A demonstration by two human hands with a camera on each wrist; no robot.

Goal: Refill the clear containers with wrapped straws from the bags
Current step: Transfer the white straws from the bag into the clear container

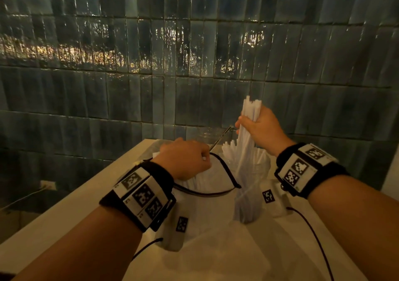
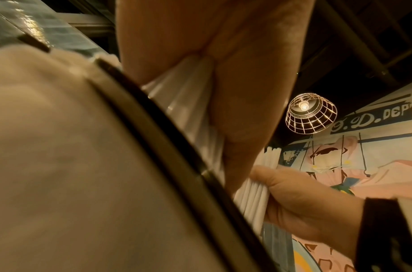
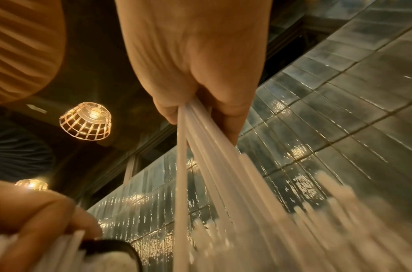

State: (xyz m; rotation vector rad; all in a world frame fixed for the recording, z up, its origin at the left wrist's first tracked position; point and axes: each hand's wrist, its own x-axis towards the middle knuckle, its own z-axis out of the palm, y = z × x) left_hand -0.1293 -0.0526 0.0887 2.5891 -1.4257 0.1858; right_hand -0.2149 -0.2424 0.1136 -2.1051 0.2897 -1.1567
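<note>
One handful of thin white paper-wrapped straws [image 1: 248, 127] is the thing in play: it stands nearly upright, its lower ends down among the straws already standing in the tall clear plastic container [image 1: 251, 196] on the pale countertop [image 1: 64, 211]. The right hand [image 1: 260, 125] is closed in a fist round the upper part of the bundle, with the top ends sticking out above the knuckles; the right wrist view shows the straws fanning downward from that grip toward the packed tips below.

To seat this load well, I judge the fist should lower the bundle straight down into a gap and loosen only gradually, so the straws slide in parallel rather than splay over the rim. The container looks fairly full, so a forced push could buckle the thin wrappers or tip the light container.

Just beside the container lies the white bag with a dark-trimmed mouth [image 1: 207, 185], still holding loose straws. The left hand [image 1: 185, 157] is curled at that mouth, fingers wrapped round a second clutch of straws, as the left wrist view confirms. That hand would do better waiting there. Behind everything rises a wall of glossy dark blue-green tiles [image 1: 151, 53].
</note>
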